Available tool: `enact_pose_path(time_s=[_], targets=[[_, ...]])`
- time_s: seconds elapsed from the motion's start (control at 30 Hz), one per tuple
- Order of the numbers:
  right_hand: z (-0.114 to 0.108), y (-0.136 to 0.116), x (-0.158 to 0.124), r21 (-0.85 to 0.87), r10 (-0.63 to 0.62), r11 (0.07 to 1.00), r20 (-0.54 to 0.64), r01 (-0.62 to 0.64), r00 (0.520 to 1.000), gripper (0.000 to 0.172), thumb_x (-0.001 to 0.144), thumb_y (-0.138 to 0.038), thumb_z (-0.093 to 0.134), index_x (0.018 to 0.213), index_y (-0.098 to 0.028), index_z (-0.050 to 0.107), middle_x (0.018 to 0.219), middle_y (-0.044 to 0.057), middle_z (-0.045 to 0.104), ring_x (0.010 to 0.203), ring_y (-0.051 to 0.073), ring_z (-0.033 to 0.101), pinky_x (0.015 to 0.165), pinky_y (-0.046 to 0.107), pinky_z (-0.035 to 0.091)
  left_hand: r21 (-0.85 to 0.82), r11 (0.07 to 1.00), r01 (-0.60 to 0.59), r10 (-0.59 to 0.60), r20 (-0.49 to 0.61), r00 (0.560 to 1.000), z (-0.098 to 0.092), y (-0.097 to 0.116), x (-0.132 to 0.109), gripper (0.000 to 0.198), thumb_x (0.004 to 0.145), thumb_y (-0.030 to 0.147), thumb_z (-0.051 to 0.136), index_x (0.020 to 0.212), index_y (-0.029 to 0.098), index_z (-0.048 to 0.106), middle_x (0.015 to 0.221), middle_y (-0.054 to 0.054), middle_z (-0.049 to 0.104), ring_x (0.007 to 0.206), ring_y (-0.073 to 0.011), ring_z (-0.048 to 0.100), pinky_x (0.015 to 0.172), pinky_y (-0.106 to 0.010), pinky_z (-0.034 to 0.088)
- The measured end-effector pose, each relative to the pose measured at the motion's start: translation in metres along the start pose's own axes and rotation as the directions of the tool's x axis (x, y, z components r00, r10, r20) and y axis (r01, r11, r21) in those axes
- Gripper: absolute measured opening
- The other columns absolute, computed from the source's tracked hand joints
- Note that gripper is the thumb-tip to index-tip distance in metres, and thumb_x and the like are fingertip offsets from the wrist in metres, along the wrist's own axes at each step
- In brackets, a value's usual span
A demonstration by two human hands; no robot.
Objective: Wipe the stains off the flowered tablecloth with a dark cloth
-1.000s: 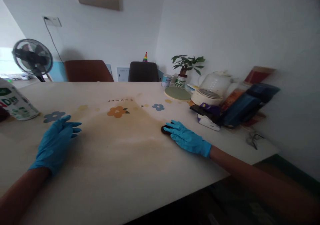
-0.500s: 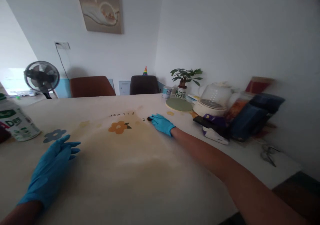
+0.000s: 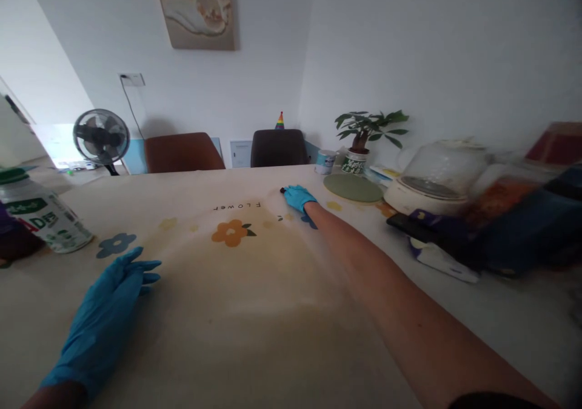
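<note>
Both my hands wear blue gloves. My right hand [image 3: 298, 197] reaches far across the table, its fingers closed over a small dark thing [image 3: 282, 190] that pokes out at the fingertips. Most of that thing is under the glove, so its kind does not show. Beneath the hand is the pale tablecloth [image 3: 191, 303], printed with flowers and the word "Flower". At the lower left my left hand [image 3: 111, 303] is open with fingers spread, holding nothing, near a printed blue flower. I cannot tell if it touches the cloth.
A white bottle with a green cap [image 3: 54, 218] stands at the left. Along the right side are a green round mat [image 3: 353, 188], a potted plant [image 3: 357, 157], a tin [image 3: 325, 162], a glass kettle on a cream base [image 3: 422, 197] and blurred items. Two chairs [image 3: 182, 152] stand beyond.
My right hand has slid farther away over the cloth, past the small printed leaves, with the dark thing. My left hand stays open. The whole view has shifted, with things appearing farther right.
</note>
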State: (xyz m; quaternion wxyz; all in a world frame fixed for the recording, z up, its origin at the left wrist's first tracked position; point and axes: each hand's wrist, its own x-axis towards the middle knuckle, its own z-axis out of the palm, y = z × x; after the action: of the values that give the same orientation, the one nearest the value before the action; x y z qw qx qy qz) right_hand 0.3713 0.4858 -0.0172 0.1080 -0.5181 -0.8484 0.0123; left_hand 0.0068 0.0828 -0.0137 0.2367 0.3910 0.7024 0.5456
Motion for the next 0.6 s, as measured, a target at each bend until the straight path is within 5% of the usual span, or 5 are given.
enact_pose_path(time_s=[0.2, 0.4, 0.6], targets=[[-0.011, -0.005, -0.042, 0.091, -0.145, 0.986, 0.067, 0.139, 0.987, 0.05, 0.108, -0.022, 0.053, 0.154, -0.018, 0.072, 0.164, 0.014, 0.063, 0.153, 0.026, 0.061, 0.136, 0.042, 0.036, -0.008, 1.0, 0.013, -0.013, -0.014, 1.0, 0.004, 0.018, -0.007, 0.062, 0.081, 0.048, 0.072, 0.14, 0.03, 0.064, 0.127, -0.007, 0.08, 0.104, -0.0301, 0.076, 0.091, -0.044, 0.065], [-0.018, -0.005, -0.143, 0.182, -0.334, 0.931, 0.077, 0.316, 0.94, 0.054, 0.111, -0.032, 0.048, 0.162, -0.028, 0.067, 0.169, 0.006, 0.059, 0.16, 0.028, 0.053, 0.14, 0.054, 0.03, -0.026, 0.998, 0.064, -0.064, -0.014, 0.998, 0.007, 0.035, -0.013, 0.07, 0.076, 0.045, 0.07, 0.143, 0.026, 0.062, 0.121, -0.009, 0.081, 0.102, -0.0289, 0.077, 0.087, -0.039, 0.066], [-0.023, 0.003, -0.247, 0.252, -0.367, 0.906, 0.069, 0.34, 0.928, 0.059, 0.113, -0.044, 0.046, 0.169, -0.028, 0.058, 0.174, 0.008, 0.054, 0.167, 0.03, 0.043, 0.139, 0.057, 0.032, -0.079, 0.996, 0.036, -0.034, 0.023, 0.999, 0.004, 0.017, -0.008, 0.071, 0.079, 0.046, 0.075, 0.146, 0.028, 0.061, 0.123, -0.01, 0.081, 0.104, -0.0288, 0.077, 0.083, -0.036, 0.067]])
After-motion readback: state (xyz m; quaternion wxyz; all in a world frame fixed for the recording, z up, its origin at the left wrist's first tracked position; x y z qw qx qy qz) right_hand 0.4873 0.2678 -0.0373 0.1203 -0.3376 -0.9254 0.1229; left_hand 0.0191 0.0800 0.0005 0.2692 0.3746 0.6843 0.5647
